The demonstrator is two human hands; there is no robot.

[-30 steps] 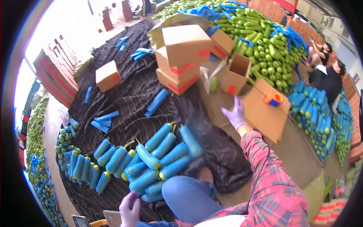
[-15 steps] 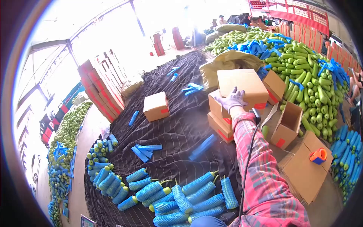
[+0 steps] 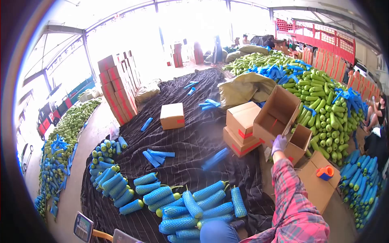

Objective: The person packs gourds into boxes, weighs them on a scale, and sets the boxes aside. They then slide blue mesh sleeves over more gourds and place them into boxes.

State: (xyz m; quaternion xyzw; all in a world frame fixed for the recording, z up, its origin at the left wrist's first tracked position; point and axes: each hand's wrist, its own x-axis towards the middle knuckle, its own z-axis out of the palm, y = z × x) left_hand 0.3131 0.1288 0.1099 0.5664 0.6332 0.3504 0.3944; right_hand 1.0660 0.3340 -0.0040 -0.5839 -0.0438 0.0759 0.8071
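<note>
My right hand [image 3: 278, 145], in a pale glove, grips the lower edge of an open cardboard box [image 3: 270, 126]. The box is tilted, with its hollow inside turned toward me. To its left are two stacked cardboard boxes [image 3: 243, 115]. Close to the hand on the right stands a smaller open carton [image 3: 298, 141]. My left hand is out of view. Long green gourds in blue foam net sleeves [image 3: 192, 204] lie on the black ground sheet [image 3: 194, 162] in front of my knee.
A large heap of bare green gourds [image 3: 320, 93] rises behind the boxes. An orange tape dispenser [image 3: 325, 173] rests on flattened cardboard [image 3: 320, 186]. One box [image 3: 172, 116] and loose blue sleeves [image 3: 159, 156] sit on the sheet. A person [image 3: 377, 111] is at the far right.
The large box, earlier lying bottom-up on the stack under my right palm, is now tipped to the right with its open side showing. My hand has moved down and right to its edge.
</note>
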